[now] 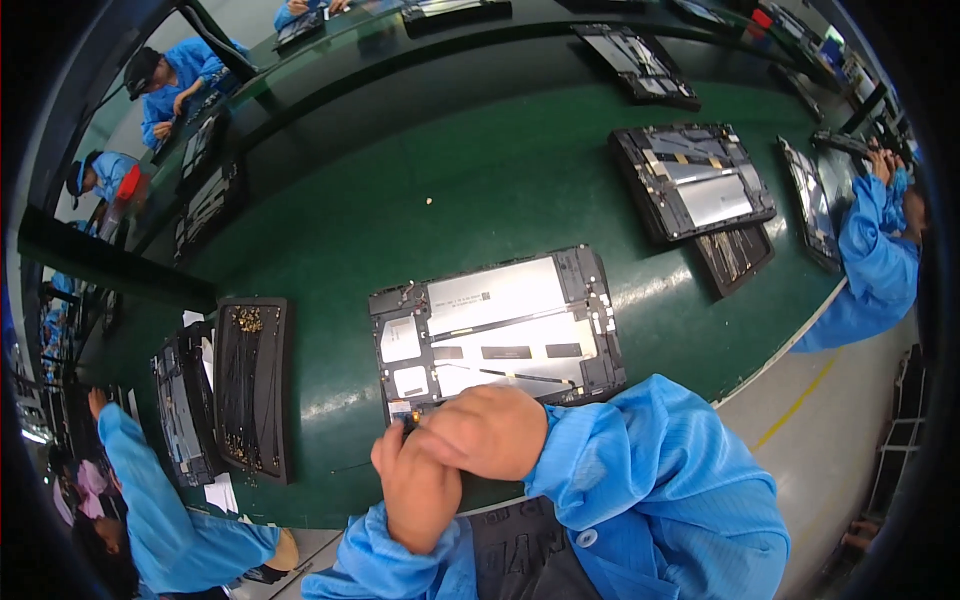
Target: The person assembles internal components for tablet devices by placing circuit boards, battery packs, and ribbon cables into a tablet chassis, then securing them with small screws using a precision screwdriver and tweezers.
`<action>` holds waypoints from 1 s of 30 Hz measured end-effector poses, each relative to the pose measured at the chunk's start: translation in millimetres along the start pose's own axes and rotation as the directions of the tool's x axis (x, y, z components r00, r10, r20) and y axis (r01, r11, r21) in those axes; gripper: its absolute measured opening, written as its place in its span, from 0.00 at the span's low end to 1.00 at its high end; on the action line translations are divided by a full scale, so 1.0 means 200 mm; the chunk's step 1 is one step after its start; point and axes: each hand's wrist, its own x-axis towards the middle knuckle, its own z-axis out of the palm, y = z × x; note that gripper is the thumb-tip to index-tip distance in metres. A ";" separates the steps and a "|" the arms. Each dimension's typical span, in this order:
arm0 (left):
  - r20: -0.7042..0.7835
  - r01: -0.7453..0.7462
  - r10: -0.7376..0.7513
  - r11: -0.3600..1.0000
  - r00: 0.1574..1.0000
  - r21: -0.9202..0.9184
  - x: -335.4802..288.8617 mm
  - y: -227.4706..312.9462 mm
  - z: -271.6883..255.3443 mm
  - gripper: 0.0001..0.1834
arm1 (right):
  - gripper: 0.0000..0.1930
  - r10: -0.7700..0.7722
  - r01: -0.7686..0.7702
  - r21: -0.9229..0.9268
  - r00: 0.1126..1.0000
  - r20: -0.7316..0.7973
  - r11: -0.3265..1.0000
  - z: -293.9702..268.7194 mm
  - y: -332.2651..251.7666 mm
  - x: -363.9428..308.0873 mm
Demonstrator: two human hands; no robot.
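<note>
- And here the open device [497,292] is laid flat beside the tabletop's [370,210] near edge, presumably for easy reach.
- At its near-left corner, the left hand [422,488] is overlapped by the right hand [492,428], perhaps for steadiness.
- Both grips are bunched narrow; whether anything is pinched cannot be told.
</note>
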 end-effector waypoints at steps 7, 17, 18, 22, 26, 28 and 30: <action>0.659 0.509 -0.645 -0.446 0.387 -0.736 -0.10 0.00 -0.06 0.09 | 0.15 0.588 -0.470 0.516 0.804 -0.085 0.716 0.02 0.05 0.01; 0.554 0.660 -0.657 -0.112 0.512 -0.743 -0.13 0.00 -0.10 0.10 | 0.19 0.681 -0.580 0.597 0.728 0.075 0.555 -0.02 0.06 0.03; 0.652 0.739 -0.613 -0.158 0.446 -0.655 -0.16 0.02 -0.09 0.12 | 0.19 0.657 -0.576 0.579 0.748 0.089 0.577 -0.01 0.05 0.03; 0.780 0.805 -0.488 -0.229 0.391 -0.547 -0.13 0.00 -0.04 0.14 | 0.18 0.688 -0.585 0.619 0.719 0.097 0.524 -0.02 0.04 0.05; 0.770 0.767 -0.479 -0.264 0.422 -0.585 -0.07 -0.03 -0.02 0.12 | 0.18 0.622 -0.677 0.412 0.731 0.279 0.610 -0.06 0.06 0.12; 0.767 0.762 -0.480 -0.268 0.425 -0.589 -0.06 -0.05 -0.02 0.11 | 0.19 0.518 -0.604 0.073 0.734 0.440 0.793 -0.07 0.08 0.16; 0.781 0.771 -0.475 -0.282 0.405 -0.571 -0.04 -0.04 0.01 0.11 | 0.18 0.467 -0.511 -0.009 0.777 0.422 0.859 -0.04 0.13 0.15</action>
